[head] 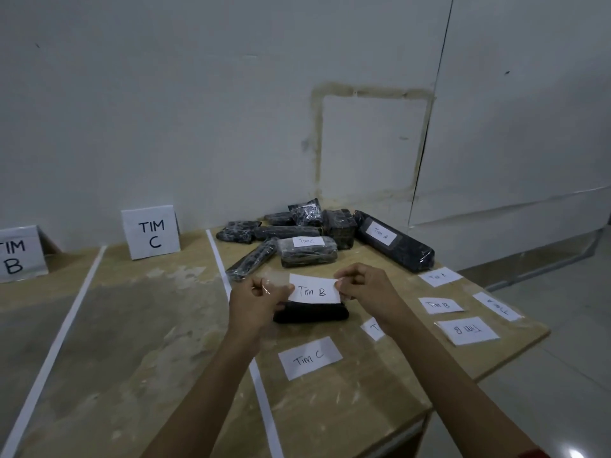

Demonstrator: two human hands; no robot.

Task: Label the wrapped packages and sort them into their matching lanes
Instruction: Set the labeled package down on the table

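Note:
Both hands hold a white paper label reading "Tim B" (pixel 314 290) stretched between them, just above a small black wrapped package (pixel 310 314) on the table. My left hand (pixel 256 300) pinches its left end, where clear tape sticks out. My right hand (pixel 363 289) pinches its right end. Behind lies a pile of black wrapped packages (pixel 287 233); one in front carries a "Tim C" label (pixel 307 251) and a long one at the right a "Tim A" label (pixel 395 241).
Loose labels lie on the right part of the wooden table (pixel 148 325): "Tim C" (pixel 310 358), "Tim A" (pixel 439 276), "Tim B" (pixel 440 305) and others. White strips (pixel 261 391) divide lanes. Standing signs "TIM C" (pixel 150 233) and "TIM B" (pixel 20 254) stand against the wall.

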